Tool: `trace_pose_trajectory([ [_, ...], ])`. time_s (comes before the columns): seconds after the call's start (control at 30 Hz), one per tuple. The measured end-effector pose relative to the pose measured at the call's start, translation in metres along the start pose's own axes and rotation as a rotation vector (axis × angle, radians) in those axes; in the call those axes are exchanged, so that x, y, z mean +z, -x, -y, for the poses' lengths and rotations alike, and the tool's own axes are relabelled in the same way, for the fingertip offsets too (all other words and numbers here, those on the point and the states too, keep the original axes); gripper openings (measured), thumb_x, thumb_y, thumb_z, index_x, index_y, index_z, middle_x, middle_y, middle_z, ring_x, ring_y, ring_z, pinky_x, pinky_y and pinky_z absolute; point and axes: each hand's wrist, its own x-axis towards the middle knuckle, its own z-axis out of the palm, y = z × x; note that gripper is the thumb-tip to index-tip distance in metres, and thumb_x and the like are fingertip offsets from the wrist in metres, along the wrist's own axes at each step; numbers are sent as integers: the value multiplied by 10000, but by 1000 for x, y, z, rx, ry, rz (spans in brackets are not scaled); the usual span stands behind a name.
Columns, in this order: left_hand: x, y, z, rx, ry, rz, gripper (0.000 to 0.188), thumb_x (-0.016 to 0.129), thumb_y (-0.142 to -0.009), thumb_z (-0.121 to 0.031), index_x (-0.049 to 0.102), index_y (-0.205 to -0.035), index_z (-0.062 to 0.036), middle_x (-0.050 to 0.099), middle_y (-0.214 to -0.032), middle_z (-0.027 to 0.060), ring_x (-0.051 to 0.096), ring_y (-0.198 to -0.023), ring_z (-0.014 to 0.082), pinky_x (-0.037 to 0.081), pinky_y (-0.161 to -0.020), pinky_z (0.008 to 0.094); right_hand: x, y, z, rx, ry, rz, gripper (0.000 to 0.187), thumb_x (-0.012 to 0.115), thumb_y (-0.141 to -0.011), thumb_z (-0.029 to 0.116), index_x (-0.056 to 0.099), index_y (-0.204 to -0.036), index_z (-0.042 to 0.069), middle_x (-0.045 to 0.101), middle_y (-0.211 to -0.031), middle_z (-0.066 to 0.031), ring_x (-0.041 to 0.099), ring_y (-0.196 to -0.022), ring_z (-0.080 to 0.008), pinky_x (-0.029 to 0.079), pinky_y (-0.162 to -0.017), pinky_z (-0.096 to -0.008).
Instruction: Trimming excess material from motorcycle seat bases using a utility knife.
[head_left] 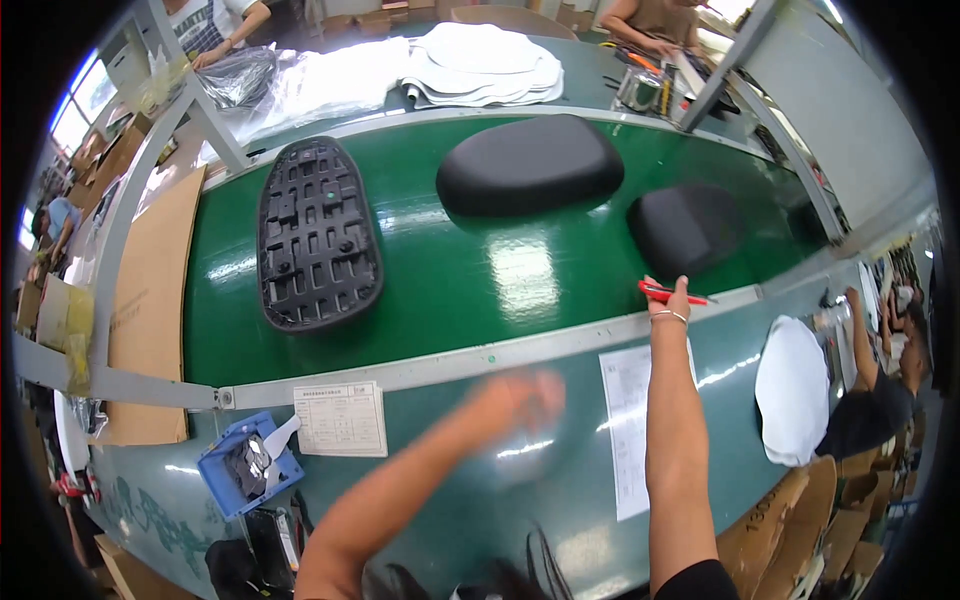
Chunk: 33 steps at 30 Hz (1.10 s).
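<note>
My right hand (672, 300) reaches to the near edge of the green conveyor belt (420, 270), its fingers closed around a slim red tool (656, 292) with a thin dark tip; its exact kind is unclear. Just beyond that hand lies a small black padded seat (685, 230). Over the near table, my left hand (520, 402) is smeared by motion, so its fingers cannot be read. A larger black seat (530, 165) rests smooth side up at the belt's far middle. Toward the left, a long black seat (318, 235) lies with its ribbed plastic underside up.
Printed sheets (340, 418) and a longer paper (626, 430) lie on the near table. A blue bin (250, 465) with small dark parts stands left; a white oval piece (793, 390) lies right. Grey metal posts (205, 120) frame the belt. Other people work across and to the right.
</note>
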Motion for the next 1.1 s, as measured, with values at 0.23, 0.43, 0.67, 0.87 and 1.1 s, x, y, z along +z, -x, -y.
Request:
trace_pose_trajectory([
  [0.23, -199, -168, -17, 180, 760, -1352, 743, 626, -798, -552, 462, -1157, 77, 477, -1028, 146, 484, -904, 239, 471, -830, 374, 24, -30, -11, -103, -77, -206, 545, 687, -824, 325, 426, -1171, -5, 556, -1073, -158, 608, -790, -318, 559, -628, -481],
  [0.43, -246, -174, -42, 6, 620, -1124, 640, 790, -663, -465, 514, -1045, -31, 514, -989, 64, 472, -811, 186, 417, -712, 295, -29, 35, 47, 13, 179, 145, 410, 678, -845, 301, 541, -1154, 70, 593, -1086, -70, 556, -946, -241, 486, -784, -398],
  [0.67, -140, -153, -120, 497, 536, -952, 454, 781, -725, -312, 526, -1028, -89, 597, -913, 30, 543, -794, 149, 422, -805, 294, -164, 190, 142, 15, 267, 127, 358, 557, -919, 326, 551, -1160, 62, 603, -1152, -70, 603, -995, -228, 510, -846, -374],
  [0.87, 27, 27, -134, 828, -1049, -689, 349, 740, -679, -295, 494, -748, -57, 535, -817, 119, 531, -745, 312, 456, -654, 384, -308, 292, 185, -165, 966, -192, 300, 563, -916, 266, 523, -1141, 72, 578, -805, -23, 562, -631, -128, 471, -498, -265],
  [1.1, 192, 220, 6, 391, -1324, 43, 137, 579, -691, -183, 510, -806, -157, 459, -833, 4, 478, -816, 161, 362, -664, 294, -272, 409, 120, -173, 1248, 273, 403, 666, -835, 250, 563, -1163, 38, 597, -929, -17, 532, -764, -93, 443, -616, -232],
])
